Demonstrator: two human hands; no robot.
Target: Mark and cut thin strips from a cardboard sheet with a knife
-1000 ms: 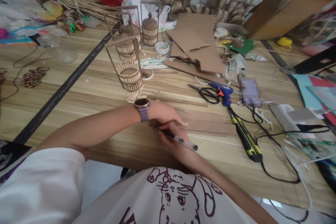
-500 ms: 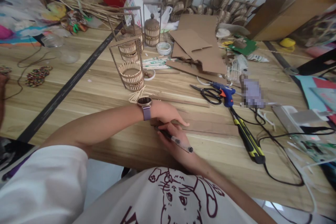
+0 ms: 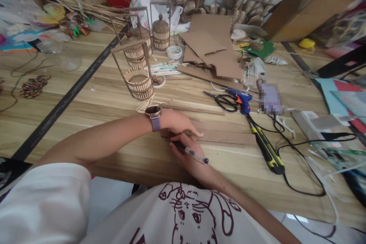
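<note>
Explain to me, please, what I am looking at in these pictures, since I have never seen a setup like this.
There is no machine here: a person works with bare hands, seen from a camera worn on the head, looking forward and down. The right hand holds a pen, its tip near one end of a cardboard strip. The left hand, below a watch, bends over that strip; its fingers are mostly hidden. On the wooden table also lie scissors, a blue glue gun and cardboard sheets, while a small basket with a tall handle stands nearby.
</note>
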